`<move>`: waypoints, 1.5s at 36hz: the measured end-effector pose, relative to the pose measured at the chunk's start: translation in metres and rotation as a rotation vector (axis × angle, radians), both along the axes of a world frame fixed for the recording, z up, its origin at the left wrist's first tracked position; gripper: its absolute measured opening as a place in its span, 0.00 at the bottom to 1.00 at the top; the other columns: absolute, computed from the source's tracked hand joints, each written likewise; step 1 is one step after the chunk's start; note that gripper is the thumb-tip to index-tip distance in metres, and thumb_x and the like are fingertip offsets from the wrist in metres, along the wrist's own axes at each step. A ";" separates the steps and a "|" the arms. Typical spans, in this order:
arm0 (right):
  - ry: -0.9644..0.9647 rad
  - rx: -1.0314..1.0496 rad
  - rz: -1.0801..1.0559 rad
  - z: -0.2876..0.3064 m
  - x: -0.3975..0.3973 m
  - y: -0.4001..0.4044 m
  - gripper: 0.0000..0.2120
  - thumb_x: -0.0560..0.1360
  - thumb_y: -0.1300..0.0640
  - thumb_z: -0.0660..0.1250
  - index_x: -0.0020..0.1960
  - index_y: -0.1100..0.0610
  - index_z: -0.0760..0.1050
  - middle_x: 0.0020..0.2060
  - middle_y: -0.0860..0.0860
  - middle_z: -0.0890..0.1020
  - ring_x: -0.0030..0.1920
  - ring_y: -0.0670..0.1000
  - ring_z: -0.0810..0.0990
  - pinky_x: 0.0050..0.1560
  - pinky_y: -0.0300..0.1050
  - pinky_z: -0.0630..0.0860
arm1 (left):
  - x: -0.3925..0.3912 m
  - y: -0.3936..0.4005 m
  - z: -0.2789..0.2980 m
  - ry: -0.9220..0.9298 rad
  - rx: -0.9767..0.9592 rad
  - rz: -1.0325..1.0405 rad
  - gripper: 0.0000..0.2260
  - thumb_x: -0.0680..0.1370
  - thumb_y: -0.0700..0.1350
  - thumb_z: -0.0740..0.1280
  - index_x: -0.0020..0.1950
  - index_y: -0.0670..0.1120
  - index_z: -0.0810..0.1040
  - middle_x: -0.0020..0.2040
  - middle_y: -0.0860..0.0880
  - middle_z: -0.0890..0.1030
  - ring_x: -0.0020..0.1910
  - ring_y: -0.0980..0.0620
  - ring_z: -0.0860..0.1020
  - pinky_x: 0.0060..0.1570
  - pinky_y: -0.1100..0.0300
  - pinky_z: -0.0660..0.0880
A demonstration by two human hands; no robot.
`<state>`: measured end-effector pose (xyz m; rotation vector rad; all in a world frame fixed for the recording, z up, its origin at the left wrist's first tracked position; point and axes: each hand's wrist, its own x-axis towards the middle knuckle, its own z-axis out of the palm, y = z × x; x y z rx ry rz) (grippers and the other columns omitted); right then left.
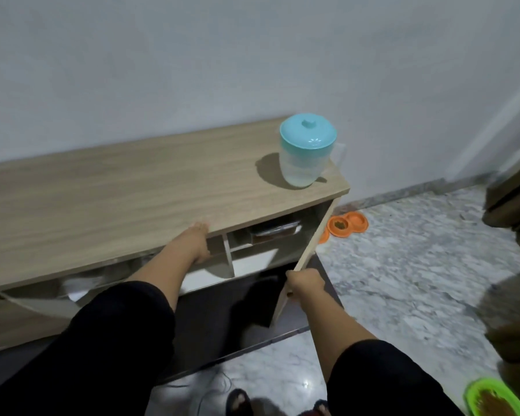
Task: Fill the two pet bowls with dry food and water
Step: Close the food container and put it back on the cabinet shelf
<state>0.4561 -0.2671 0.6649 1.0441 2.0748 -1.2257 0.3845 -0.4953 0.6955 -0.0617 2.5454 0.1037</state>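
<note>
- My right hand (305, 282) is curled around the top edge of the open cabinet door (308, 250), gripping it.
- My left hand (200, 240) reaches under the front lip of the table (117, 190), into the cabinet; its fingertips go into the shadow, so I cannot tell whether it is wide, narrow or holding anything.
- On the table's right end stands a clear pitcher (305, 154) with a teal lid; I cannot make out a water level through the plastic.
- The orange double pet bowl (347, 225) lies on the floor beyond the door, near the wall. The door cuts off its left edge. The nearer well holds something dark; the far well's contents I cannot read.
- Inside the cabinet, a flat dark thing (275, 232) sits on the upper shelf, too blurred to name.
- A green dish (493, 399) with brown contents is cut off at the bottom right corner.
</note>
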 end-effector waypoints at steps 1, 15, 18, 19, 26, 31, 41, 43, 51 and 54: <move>-0.015 -0.047 -0.048 0.002 -0.004 -0.006 0.20 0.78 0.58 0.64 0.66 0.67 0.69 0.58 0.63 0.77 0.37 0.56 0.76 0.32 0.46 0.77 | -0.001 -0.001 -0.001 -0.004 -0.001 -0.009 0.36 0.79 0.43 0.63 0.79 0.42 0.43 0.80 0.44 0.44 0.78 0.45 0.53 0.75 0.57 0.54; -0.019 -0.813 -0.596 -0.004 -0.051 -0.071 0.11 0.82 0.61 0.55 0.42 0.62 0.68 0.70 0.62 0.67 0.69 0.61 0.68 0.69 0.54 0.69 | -0.003 -0.004 -0.012 -0.012 0.051 0.031 0.36 0.79 0.38 0.60 0.79 0.45 0.39 0.79 0.48 0.39 0.79 0.47 0.44 0.76 0.57 0.48; -0.009 -0.884 -0.673 -0.005 -0.062 -0.078 0.11 0.81 0.65 0.53 0.40 0.63 0.66 0.71 0.63 0.63 0.70 0.62 0.65 0.70 0.56 0.66 | -0.004 -0.002 -0.013 -0.004 0.066 0.060 0.37 0.79 0.39 0.61 0.79 0.44 0.39 0.79 0.48 0.38 0.79 0.48 0.43 0.75 0.58 0.47; -0.004 -0.908 -0.692 -0.006 -0.066 -0.080 0.11 0.81 0.67 0.52 0.40 0.64 0.65 0.71 0.63 0.62 0.71 0.62 0.64 0.70 0.56 0.66 | -0.003 -0.001 -0.014 -0.003 0.068 0.074 0.37 0.79 0.38 0.62 0.79 0.44 0.39 0.79 0.48 0.38 0.79 0.49 0.43 0.76 0.58 0.47; 0.022 -1.001 -0.870 -0.012 -0.087 -0.092 0.16 0.77 0.72 0.43 0.49 0.65 0.69 0.71 0.63 0.64 0.72 0.61 0.62 0.71 0.58 0.64 | 0.004 0.009 -0.014 0.038 0.083 0.127 0.36 0.78 0.33 0.57 0.79 0.45 0.37 0.79 0.49 0.37 0.79 0.49 0.40 0.77 0.55 0.49; -0.008 -0.921 -0.835 -0.024 -0.100 -0.097 0.26 0.74 0.73 0.40 0.69 0.69 0.63 0.73 0.63 0.60 0.71 0.62 0.64 0.68 0.59 0.68 | 0.006 0.012 -0.012 0.032 0.093 0.165 0.36 0.79 0.35 0.58 0.79 0.45 0.37 0.79 0.50 0.36 0.78 0.49 0.39 0.76 0.56 0.50; -0.002 -0.898 -0.794 -0.022 -0.116 -0.100 0.24 0.80 0.68 0.42 0.76 0.65 0.53 0.72 0.64 0.57 0.70 0.63 0.64 0.68 0.59 0.69 | 0.008 0.017 -0.009 0.012 0.128 0.214 0.38 0.77 0.34 0.58 0.79 0.46 0.36 0.78 0.50 0.35 0.78 0.49 0.37 0.75 0.55 0.48; 0.015 -0.924 -0.816 -0.019 -0.116 -0.103 0.23 0.81 0.66 0.44 0.76 0.65 0.54 0.72 0.63 0.59 0.71 0.61 0.64 0.69 0.57 0.67 | 0.008 0.018 -0.010 0.018 0.130 0.230 0.39 0.77 0.33 0.58 0.79 0.46 0.36 0.78 0.50 0.35 0.78 0.49 0.37 0.76 0.55 0.50; 0.036 -0.923 -0.808 -0.028 -0.120 -0.106 0.14 0.78 0.72 0.42 0.45 0.67 0.67 0.62 0.63 0.68 0.47 0.54 0.72 0.70 0.56 0.66 | 0.010 0.024 -0.005 0.023 0.133 0.274 0.39 0.77 0.31 0.56 0.78 0.47 0.36 0.78 0.52 0.34 0.78 0.51 0.36 0.75 0.56 0.49; 0.028 -0.933 -0.820 -0.033 -0.123 -0.108 0.15 0.78 0.72 0.43 0.40 0.63 0.65 0.46 0.58 0.68 0.40 0.53 0.68 0.70 0.56 0.66 | 0.010 0.025 -0.004 0.020 0.128 0.271 0.40 0.76 0.30 0.56 0.78 0.47 0.35 0.78 0.52 0.33 0.78 0.51 0.36 0.75 0.55 0.50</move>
